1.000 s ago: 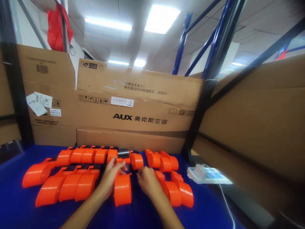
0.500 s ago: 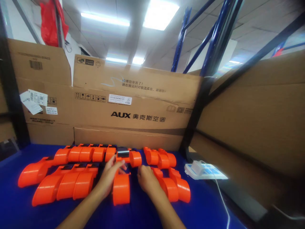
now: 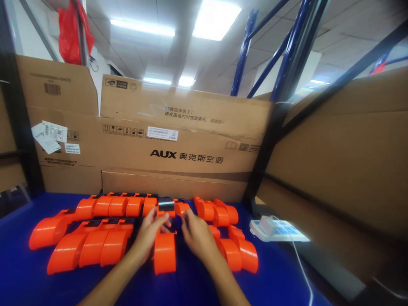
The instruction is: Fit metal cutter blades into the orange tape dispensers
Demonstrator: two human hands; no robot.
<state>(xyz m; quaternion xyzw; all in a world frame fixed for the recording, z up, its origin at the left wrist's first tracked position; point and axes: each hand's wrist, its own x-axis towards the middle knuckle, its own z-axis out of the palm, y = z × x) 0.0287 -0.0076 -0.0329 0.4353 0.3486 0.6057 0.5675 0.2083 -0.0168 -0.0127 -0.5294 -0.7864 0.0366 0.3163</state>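
My left hand (image 3: 149, 236) is closed around an orange plastic tape dispenser (image 3: 165, 253), thumb and fingers near its middle. Its rounded band hangs toward me. Just beyond the fingers is a dark piece with a pale toothed strip (image 3: 166, 205); I cannot tell for sure whether it belongs to the same dispenser. My right hand (image 3: 196, 233) is beside it on the right, fingers pinched together close to the left fingertips. Whatever the right fingers hold, if anything, is hidden. Orange dispensers of the same kind (image 3: 65, 253) stand in rows on both sides.
A blue surface (image 3: 127, 289) carries the dispensers. At the right lies a white power strip (image 3: 277, 229) with a plug and cable. An AUX cardboard box panel (image 3: 181, 178) walls off the back, and a dark rack post (image 3: 259, 170) rises at the right.
My right hand has moved up and left, closer to the left fingertips and the dispenser. My left hand still grips the dispenser. The view has shifted slightly.
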